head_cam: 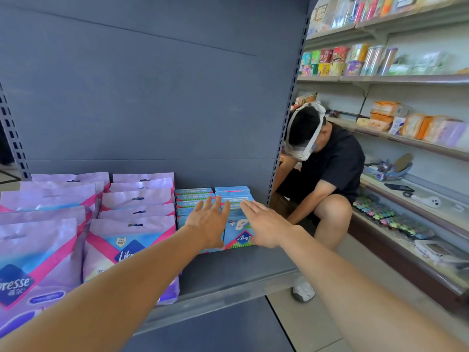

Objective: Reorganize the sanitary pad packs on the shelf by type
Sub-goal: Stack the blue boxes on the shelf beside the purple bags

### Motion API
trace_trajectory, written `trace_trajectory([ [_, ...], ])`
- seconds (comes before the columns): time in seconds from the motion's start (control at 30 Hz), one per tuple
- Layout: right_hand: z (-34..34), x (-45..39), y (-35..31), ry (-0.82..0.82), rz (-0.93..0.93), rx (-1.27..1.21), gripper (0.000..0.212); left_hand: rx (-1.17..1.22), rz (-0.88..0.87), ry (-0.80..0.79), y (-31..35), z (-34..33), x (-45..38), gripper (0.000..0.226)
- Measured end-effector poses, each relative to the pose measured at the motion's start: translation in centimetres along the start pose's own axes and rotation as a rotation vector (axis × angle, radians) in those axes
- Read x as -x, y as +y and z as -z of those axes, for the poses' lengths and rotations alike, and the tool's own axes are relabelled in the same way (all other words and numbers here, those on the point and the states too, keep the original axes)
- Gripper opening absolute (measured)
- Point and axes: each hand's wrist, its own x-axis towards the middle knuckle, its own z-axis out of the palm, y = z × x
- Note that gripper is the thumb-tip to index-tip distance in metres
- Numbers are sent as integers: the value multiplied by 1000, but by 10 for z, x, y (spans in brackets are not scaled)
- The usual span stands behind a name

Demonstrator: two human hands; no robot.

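Left grip (208, 222): fingers straight, flat on the blue packs (237, 226).
Right grip (266, 224): fingers straight, flat against the same packs.
Blue packs: on the shelf (228, 270), just right of the pink packs (132, 224).

To your right a crouching person (327, 174) wears a headset (308, 148); behind them, wall shelves (406, 78) carry snack cups (330, 60) and orange packs (383, 115).
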Motion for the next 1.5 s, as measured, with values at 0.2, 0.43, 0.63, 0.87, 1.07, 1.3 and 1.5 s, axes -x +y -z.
trace_trajectory([
  [0.2, 11, 80, -15, -6, -142, -88, 97, 59, -56, 34, 27, 35, 38, 116],
  [0.43, -13, 203, -21, -152, -377, -187, 71, 121, -273, 20, 92, 36, 104, 68],
  [0.63, -35, 302, -28, -248, -563, -265, 66, 199, -385, -95, 152, 20, 149, 63],
  [0.87, -143, 395, -66, -312, -700, -427, 63, 187, -543, -280, 222, -81, 204, 65],
  [1.07, -239, 423, -78, -450, -752, -534, 66, 166, -558, -406, 253, -169, 212, 78],
  [1.3, -337, 470, -88, -629, -881, -613, 66, 189, -601, -595, 302, -262, 243, 86],
  [1.5, -406, 518, -95, -673, -1141, -722, 77, 284, -685, -797, 375, -322, 291, 110],
])
